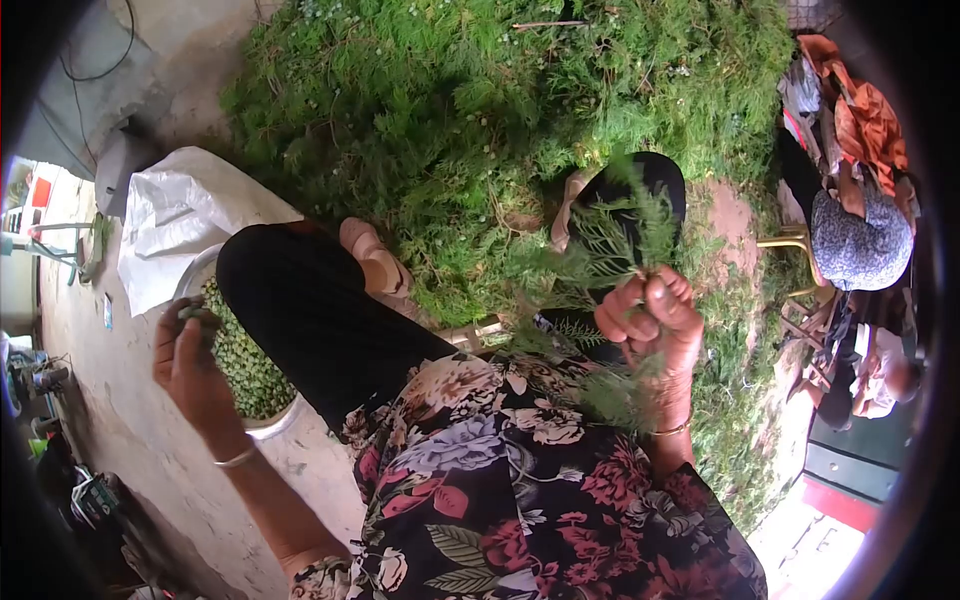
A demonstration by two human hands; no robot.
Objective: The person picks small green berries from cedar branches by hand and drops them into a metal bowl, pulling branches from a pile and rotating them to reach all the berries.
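My right hand [655,318] is closed in a pinch around the stem of a feathery green conifer sprig [650,225], held above my lap. Loose fronds also hang beside that wrist. On the other side, my left hand [192,360] is raised at the rim of a white bucket [272,428], fingers curled together with darkened tips. Whatever lies between those fingertips is too small to make out. Small round green cones [245,365] fill the bucket, partly hidden by my knee.
A large heap of cut conifer branches [420,110] spreads in front of my feet. A white woven sack [190,205] lies against the bucket. Other people [862,235] sit at the right, by a wooden stool [800,265]. Assorted gear [95,500] stands at the lower left.
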